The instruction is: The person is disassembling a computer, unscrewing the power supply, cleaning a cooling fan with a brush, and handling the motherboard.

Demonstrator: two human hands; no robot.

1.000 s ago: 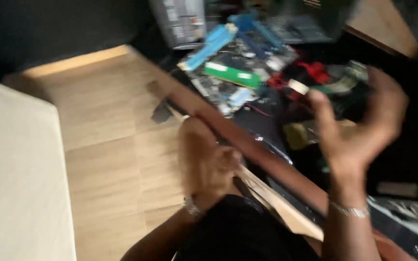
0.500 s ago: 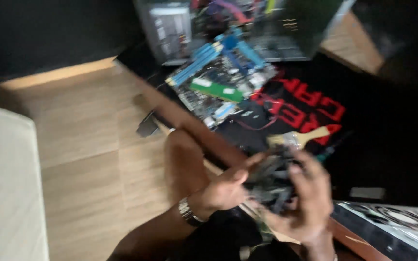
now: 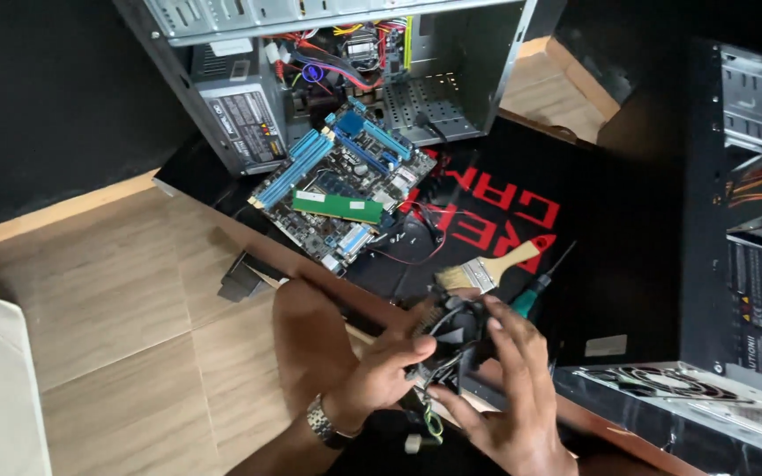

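Only the head cam here. We've got a small black cooler fan (image 3: pixel 453 339) gripped in both hands, low in the frame just over the near edge of the black mat (image 3: pixel 628 247). Our left hand (image 3: pixel 383 375) is clamped on its left side, and our right hand (image 3: pixel 509 397) is closed over the right side and bottom, fingers spread across it. A thin wire with a plug (image 3: pixel 425 427) dangles underneath.

Handling-wise, we'd guess it's light but a bit delicate: stiff plastic frame, thin blades, flimsy lead. Best held by the outer frame, not the blades or the wire.

Around it: a paintbrush (image 3: pixel 496 267) and a green-handled screwdriver (image 3: pixel 535 291) just beyond our hands, a motherboard (image 3: pixel 337 198) with a green memory stick further back, and an open PC case (image 3: pixel 346 62) behind that.

Versus half a second ago, the view is way sharper, and the hands sit in about the same spot, both on the fan. A second ago our right hand was raised and open.
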